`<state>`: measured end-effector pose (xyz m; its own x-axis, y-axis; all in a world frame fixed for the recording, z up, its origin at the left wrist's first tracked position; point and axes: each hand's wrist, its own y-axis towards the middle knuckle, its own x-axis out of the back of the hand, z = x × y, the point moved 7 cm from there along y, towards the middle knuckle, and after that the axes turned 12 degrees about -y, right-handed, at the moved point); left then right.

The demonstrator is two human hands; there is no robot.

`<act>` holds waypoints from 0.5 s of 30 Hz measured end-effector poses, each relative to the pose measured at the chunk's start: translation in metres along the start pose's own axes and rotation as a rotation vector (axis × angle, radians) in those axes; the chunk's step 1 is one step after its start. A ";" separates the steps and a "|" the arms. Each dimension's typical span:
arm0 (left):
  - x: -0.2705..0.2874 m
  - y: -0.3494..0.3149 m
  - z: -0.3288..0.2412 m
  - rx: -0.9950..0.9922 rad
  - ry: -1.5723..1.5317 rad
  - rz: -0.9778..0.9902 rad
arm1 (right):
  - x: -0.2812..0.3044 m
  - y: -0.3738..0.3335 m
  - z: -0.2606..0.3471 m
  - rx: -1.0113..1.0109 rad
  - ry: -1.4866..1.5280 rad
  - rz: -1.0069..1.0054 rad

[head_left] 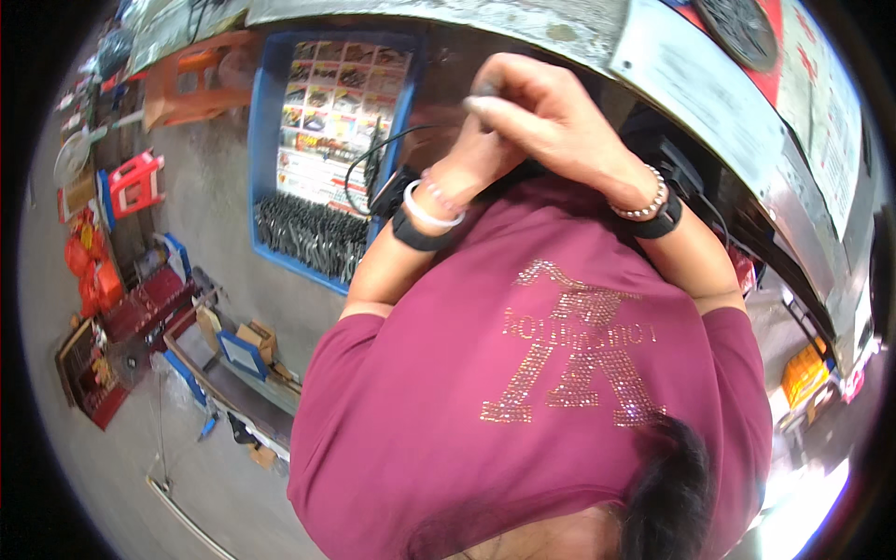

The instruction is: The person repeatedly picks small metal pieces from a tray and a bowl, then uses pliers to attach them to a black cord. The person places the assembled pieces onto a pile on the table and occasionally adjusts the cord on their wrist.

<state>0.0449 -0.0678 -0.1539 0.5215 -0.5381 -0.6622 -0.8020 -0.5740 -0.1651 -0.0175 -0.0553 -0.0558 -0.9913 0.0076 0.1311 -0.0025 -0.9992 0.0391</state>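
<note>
My two hands meet in front of my maroon shirt, close to the workbench edge. My right hand lies over the left one, its thumb and forefinger curled toward each other. Whatever sits between those fingers is too small or too hidden to name. Behind it, my left hand shows its back and wrist, while its fingers are covered. A thin black cable curves beside my left wrist. Left of it is a blue tray holding a printed picture sheet and a dense row of dark, slender pieces.
A worn metal bench runs along the top and right, with a round black grille on it. At left stand an orange plastic stool, a red stool and a cart with cardboard boxes. An orange-yellow crate sits at right.
</note>
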 end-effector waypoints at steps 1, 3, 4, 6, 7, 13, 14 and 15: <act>-0.009 -0.004 0.005 0.072 -0.165 -0.026 | 0.001 -0.002 0.007 0.050 -0.029 0.005; -0.029 -0.026 0.006 0.233 -0.488 -0.074 | -0.001 0.005 0.015 0.076 0.161 0.002; -0.041 -0.020 -0.004 0.252 -0.389 0.069 | -0.001 0.007 0.009 -0.055 0.305 0.017; -0.066 -0.017 -0.023 0.175 0.074 0.370 | -0.002 0.015 0.011 -0.114 0.689 0.048; -0.070 -0.028 -0.023 0.120 0.852 0.400 | -0.001 0.020 0.015 -0.107 0.881 0.039; -0.093 -0.032 -0.015 0.360 0.503 0.402 | -0.003 0.029 0.040 -0.097 1.347 0.230; -0.096 -0.034 -0.016 0.337 0.486 0.397 | -0.001 0.030 0.040 -0.076 1.246 0.177; -0.099 -0.034 -0.016 0.314 0.469 0.393 | 0.003 0.028 0.040 -0.062 0.952 0.122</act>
<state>0.0258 -0.0049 -0.0710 0.1886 -0.9209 -0.3413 -0.9670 -0.1136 -0.2279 -0.0151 -0.0817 -0.0149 -0.6762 -0.1037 -0.7293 0.1275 -0.9916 0.0227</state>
